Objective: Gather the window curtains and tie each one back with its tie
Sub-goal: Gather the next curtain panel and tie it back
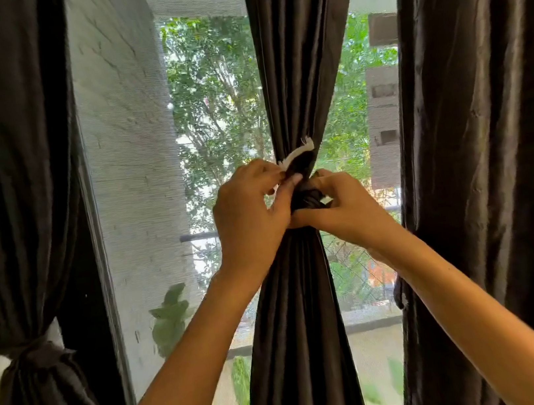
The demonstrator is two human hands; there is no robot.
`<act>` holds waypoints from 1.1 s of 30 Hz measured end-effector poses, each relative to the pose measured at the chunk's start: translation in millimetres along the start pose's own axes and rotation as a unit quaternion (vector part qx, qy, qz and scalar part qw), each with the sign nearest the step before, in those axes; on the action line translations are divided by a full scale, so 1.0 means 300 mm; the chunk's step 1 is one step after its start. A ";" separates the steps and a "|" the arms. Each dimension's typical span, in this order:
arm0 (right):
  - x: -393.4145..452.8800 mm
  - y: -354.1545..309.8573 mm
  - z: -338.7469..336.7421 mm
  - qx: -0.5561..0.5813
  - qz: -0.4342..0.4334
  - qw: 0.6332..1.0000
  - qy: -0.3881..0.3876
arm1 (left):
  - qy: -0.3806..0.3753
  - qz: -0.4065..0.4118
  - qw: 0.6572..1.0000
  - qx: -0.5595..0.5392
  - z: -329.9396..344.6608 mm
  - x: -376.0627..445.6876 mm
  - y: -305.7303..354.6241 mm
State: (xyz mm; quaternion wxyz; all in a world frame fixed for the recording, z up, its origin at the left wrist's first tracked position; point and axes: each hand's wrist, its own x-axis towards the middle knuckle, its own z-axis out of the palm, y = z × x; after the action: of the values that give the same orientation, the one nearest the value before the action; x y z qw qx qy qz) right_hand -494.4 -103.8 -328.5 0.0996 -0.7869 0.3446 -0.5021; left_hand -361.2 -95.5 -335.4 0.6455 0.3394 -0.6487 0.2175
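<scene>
**Tying the middle curtain**

Window mesh (138, 186) with trees behind; three dark curtains hang. Middle curtain (297, 319) is gathered at mid-height, its dark tie (308, 198) wrapped round the bunch. Left hand (250, 215) pinches the tie's white-edged end (296, 154) between thumb and fingers. Right hand (342, 208) has fingers curled on the knot. Left curtain (8, 171) already tied with its band (35, 351). Right curtain (482, 170) hangs loose.

Dark brown curtains (294, 302) (white-edged tie (298, 154))
</scene>
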 end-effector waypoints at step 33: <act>0.004 0.111 -0.021 0.002 -0.001 0.983 0.186 | -0.085 -0.225 0.942 -0.233 0.118 0.068 -0.096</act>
State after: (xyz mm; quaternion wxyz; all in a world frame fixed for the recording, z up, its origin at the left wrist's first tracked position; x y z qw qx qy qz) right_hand -514.2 -128.2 -341.5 0.0346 -0.6801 0.3554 -0.6403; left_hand -363.5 -143.8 -322.2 0.6813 0.3341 -0.6401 -0.1202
